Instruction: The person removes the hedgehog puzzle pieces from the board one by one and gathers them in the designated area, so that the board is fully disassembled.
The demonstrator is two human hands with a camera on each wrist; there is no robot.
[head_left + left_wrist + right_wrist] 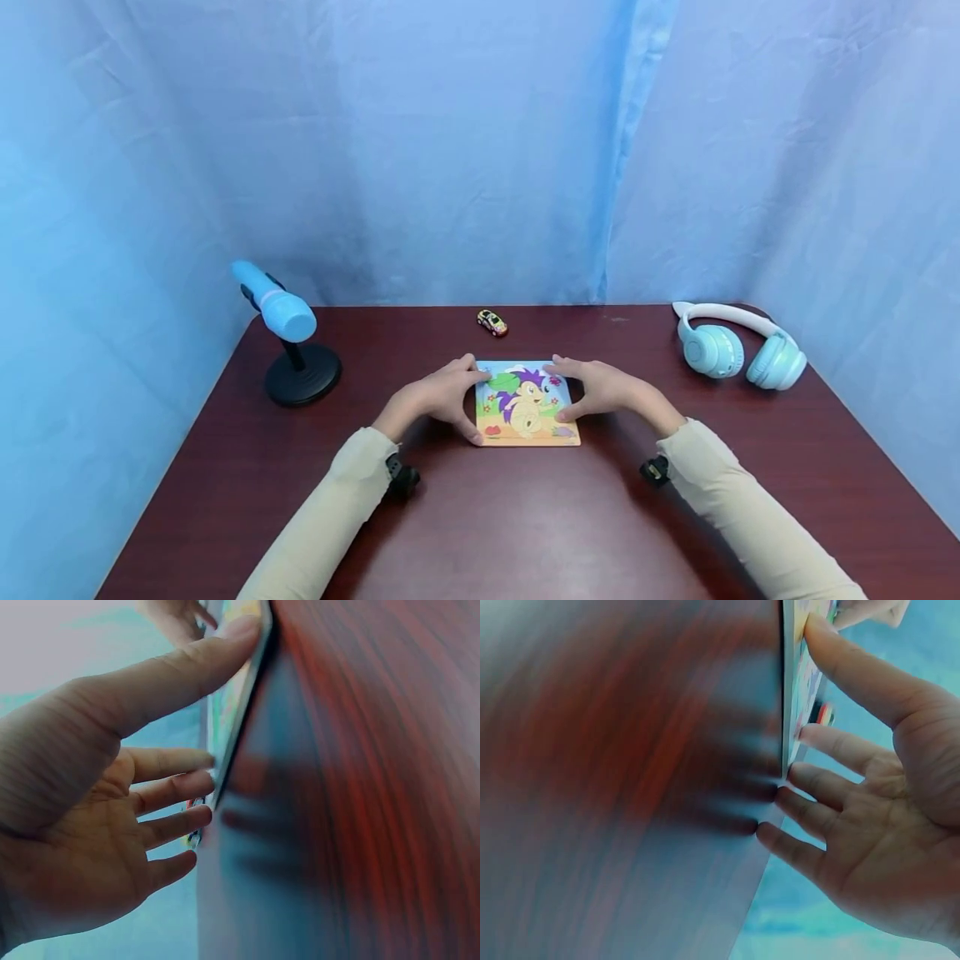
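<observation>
A picture board point(527, 410) with a hedgehog on it lies flat on the table point(517, 521), directly between the 2 hands. It looks nearly square — no clear long axis — with its sides running left-right and near-far. The left hand point(447, 394) is at its left edge, thumb on the near left corner; the right hand point(603, 388) reaches over its right edge, thumb on the face. Neither is clearly nearer. Both sets of fingers are relaxed and spread wide — not curled around anything. A toy car point(492, 322) sits beyond the far edge.
</observation>
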